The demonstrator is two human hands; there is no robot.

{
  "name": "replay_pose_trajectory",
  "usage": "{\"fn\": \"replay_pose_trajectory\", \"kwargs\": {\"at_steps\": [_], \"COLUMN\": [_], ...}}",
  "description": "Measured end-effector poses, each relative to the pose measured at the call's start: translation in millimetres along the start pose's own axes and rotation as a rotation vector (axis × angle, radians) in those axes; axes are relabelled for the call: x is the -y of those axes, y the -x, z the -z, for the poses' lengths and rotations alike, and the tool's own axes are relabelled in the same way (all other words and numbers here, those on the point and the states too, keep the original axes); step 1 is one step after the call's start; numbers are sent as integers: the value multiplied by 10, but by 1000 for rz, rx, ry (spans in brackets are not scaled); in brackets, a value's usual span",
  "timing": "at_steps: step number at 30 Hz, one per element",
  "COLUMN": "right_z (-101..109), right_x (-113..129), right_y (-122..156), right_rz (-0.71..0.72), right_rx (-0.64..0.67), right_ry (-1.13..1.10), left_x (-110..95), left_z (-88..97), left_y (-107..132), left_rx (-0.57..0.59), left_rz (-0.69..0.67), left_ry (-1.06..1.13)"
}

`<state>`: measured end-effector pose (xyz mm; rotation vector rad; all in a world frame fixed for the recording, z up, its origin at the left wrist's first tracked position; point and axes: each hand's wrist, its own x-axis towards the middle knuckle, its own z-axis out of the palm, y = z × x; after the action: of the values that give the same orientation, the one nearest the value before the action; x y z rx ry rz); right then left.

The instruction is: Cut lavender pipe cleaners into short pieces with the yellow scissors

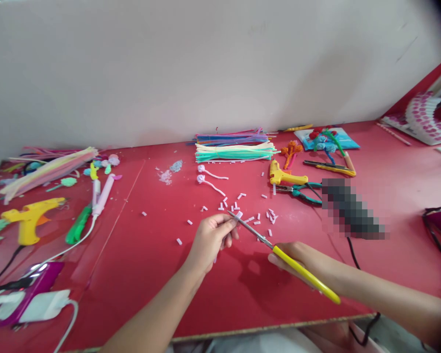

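My right hand (297,260) grips yellow-handled scissors (301,272), whose blades point up and left to the fingertips of my left hand. My left hand (218,233) is closed in a pinch on a pale pink pipe cleaner (239,214); its tip shows by the scissor blades and most of it is hidden by the fingers. Around and beyond the blades, many short cut pink pieces (270,232) lie scattered on the red table (150,284). Two white-stemmed pieces with fluffy lilac heads (201,179) lie just behind them.
Pipe cleaner bundles (235,152) lie by the wall. To the right are a yellow glue gun (286,175), teal-handled pliers (305,192) and a utility knife (330,168). At left are another glue gun (31,218), a pink corded tool (105,195) and a purple power strip (40,289).
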<state>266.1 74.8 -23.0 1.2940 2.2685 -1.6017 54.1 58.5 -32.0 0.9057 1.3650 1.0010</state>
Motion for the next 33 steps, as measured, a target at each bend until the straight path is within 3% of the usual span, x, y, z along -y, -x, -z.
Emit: {"fn": "replay_pose_trajectory", "kwargs": {"at_steps": [15,24,29,33], "right_z": [-11,-28,-17,41], "right_x": [-33,86,200,273], "right_y": [-64,-92,-95,-90], "right_rz": [-29,-104,-251,-223], "right_rx": [-20,-20,45,112], "right_ry": [54,-62,-120,-91], "left_x": [8,78,184,233], "left_z": [14,23,16,21], "left_y": [-71,-111,-170,-193], "left_rx": [-4,14,24,45], "left_rz": [40,41,94,147], "left_ry": [19,58,107,113]}}
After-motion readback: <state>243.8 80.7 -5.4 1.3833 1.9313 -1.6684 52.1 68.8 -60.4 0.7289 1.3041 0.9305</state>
